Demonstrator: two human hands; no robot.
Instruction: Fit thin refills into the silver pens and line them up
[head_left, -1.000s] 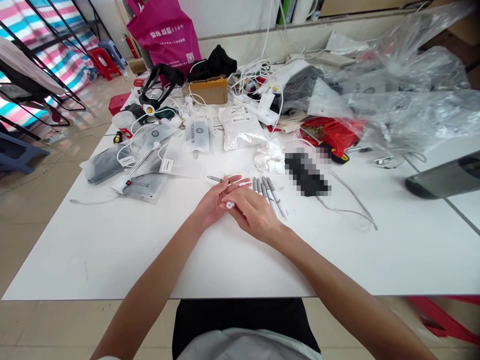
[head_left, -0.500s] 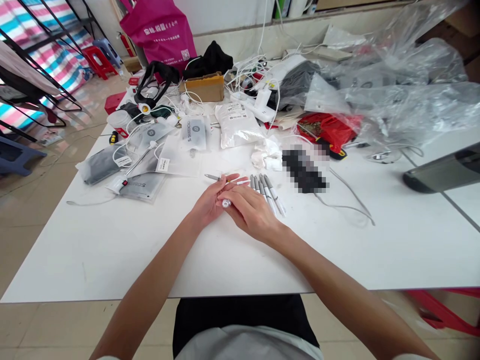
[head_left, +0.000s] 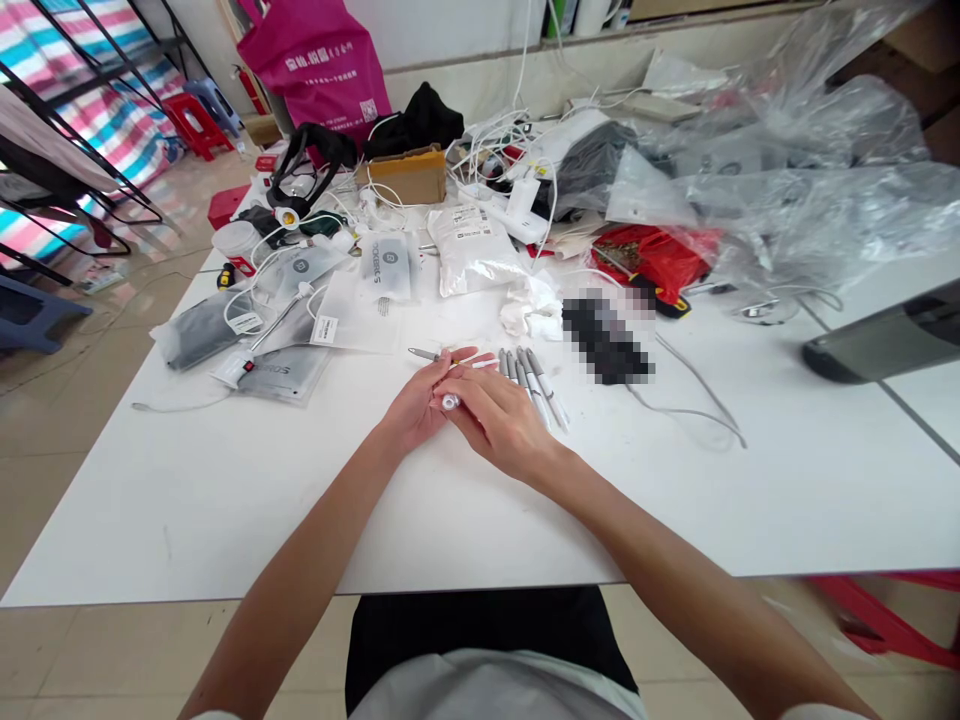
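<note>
Both my hands meet above the front middle of the table. My left hand point(head_left: 416, 410) is palm up, its thumb closed against a slim pen part with a grey pointed end point(head_left: 424, 354) that sticks out to the left. A thin white piece point(head_left: 484, 363) runs across its fingers. My right hand point(head_left: 506, 420) lies partly over the left, its fingers wrapped round a white pen barrel point(head_left: 451, 402) whose round end faces me. The rest of that barrel is hidden by the fingers. Just right of my hands lie several grey-and-white pens point(head_left: 536, 385) side by side.
Behind my hands are a packed white plastic bag point(head_left: 476, 250), crumpled white tissue point(head_left: 532, 308) and frosted pouches point(head_left: 281, 372). Tangled white cables point(head_left: 495, 135) and clear plastic wrap point(head_left: 810, 210) fill the back. A grey cylinder point(head_left: 885, 335) lies at the right; a pixelated dark patch covers something nearer.
The view has shifted very slightly. My hands keep almost the same position and grip on the pen parts.
</note>
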